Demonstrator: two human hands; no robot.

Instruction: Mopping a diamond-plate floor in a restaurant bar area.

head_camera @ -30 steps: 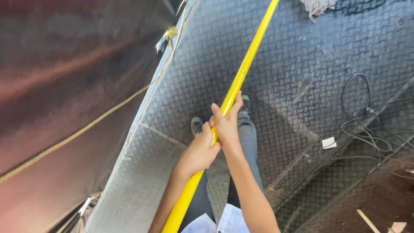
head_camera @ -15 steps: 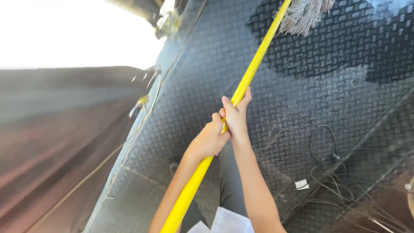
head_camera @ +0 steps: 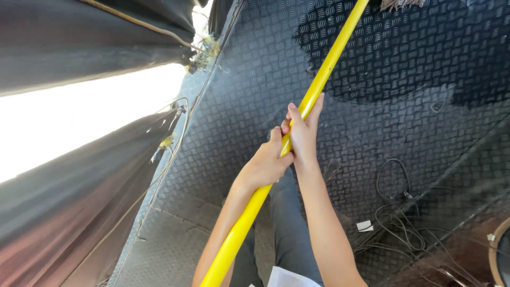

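Both hands clench a yellow mop handle (head_camera: 319, 87) that runs diagonally up the view: the left hand (head_camera: 265, 165) wraps the pole lower down, the right hand (head_camera: 303, 133) grips it just above, the two touching. The handle's far end meets pale mop strands (head_camera: 401, 4) at the top edge, over a dark wet patch (head_camera: 398, 53) on the diamond-plate metal floor (head_camera: 239, 95). Tangled black cables (head_camera: 398, 212) lie near the person's grey-trousered legs (head_camera: 289, 223).

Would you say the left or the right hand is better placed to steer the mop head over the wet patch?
Probably the right hand: it grips the yellow mop handle higher, nearer the mop head. The left hand grips just below.
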